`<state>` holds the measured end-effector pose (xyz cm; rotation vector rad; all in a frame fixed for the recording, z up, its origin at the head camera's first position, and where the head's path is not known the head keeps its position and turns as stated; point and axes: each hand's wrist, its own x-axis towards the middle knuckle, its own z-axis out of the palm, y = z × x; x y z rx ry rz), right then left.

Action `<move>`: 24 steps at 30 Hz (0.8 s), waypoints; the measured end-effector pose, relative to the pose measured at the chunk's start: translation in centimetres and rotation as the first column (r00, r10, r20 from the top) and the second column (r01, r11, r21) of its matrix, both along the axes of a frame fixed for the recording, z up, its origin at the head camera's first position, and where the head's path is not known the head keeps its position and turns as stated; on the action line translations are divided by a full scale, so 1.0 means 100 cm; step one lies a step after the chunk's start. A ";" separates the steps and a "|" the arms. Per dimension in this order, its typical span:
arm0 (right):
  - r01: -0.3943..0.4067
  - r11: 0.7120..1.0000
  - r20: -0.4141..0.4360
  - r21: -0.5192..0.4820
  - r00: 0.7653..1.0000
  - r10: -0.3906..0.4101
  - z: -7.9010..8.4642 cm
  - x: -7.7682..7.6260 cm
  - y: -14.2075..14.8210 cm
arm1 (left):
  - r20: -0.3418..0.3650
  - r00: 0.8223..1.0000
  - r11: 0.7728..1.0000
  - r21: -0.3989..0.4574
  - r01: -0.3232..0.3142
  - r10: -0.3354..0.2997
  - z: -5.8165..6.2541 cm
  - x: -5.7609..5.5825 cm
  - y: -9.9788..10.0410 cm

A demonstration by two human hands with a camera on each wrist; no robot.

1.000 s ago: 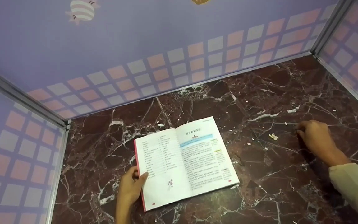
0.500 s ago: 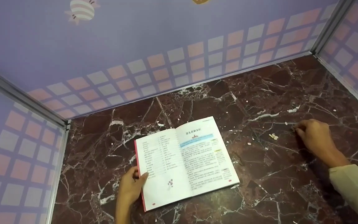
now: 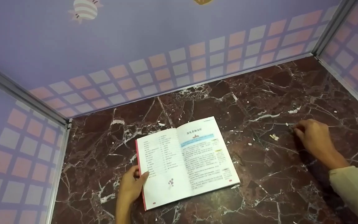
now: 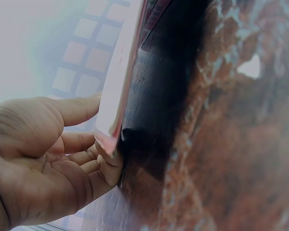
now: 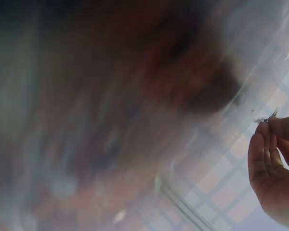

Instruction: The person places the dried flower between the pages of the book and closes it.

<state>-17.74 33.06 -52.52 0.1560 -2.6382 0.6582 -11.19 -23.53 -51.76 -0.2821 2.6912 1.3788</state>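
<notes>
An open book (image 3: 185,161) with printed pages and a red cover edge lies in the head view. At its left edge my left hand (image 3: 130,186) grips it, the thumb on the page and the other fingers at the underside; the left wrist view shows this hand (image 4: 53,159) close up at the book's corner (image 4: 113,115). Off to the book's right, my right hand (image 3: 314,137) is low over the tabletop. In the right wrist view the right hand's (image 5: 274,168) thumb and fingers pinch a tiny dark, spiky scrap (image 5: 266,119), whose kind is unclear.
Pale scraps (image 3: 273,137) are scattered over the dark red marbled tabletop (image 3: 275,174) between the book and my right hand. A purple wall panel (image 3: 154,37) with pink and white squares borders the back; similar panels stand at both sides.
My right hand's fingertips have shifted slightly left, and the dark scrap shows more at their tips. The left hand and book keep their place; the head view has tilted a little.
</notes>
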 end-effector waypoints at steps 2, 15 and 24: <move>-0.001 1.000 -0.008 -0.003 1.000 0.001 0.001 -0.001 -0.002 | -0.006 1.000 1.000 0.006 0.011 -0.011 0.000 0.000 -0.001; -0.019 1.000 -0.024 0.013 1.000 0.019 0.006 -0.002 -0.015 | -0.008 1.000 1.000 0.009 0.006 -0.006 0.001 0.000 -0.002; -0.041 0.999 -0.041 0.025 0.998 0.042 0.011 -0.003 -0.024 | -0.006 1.000 1.000 0.006 0.000 0.000 0.000 0.000 -0.001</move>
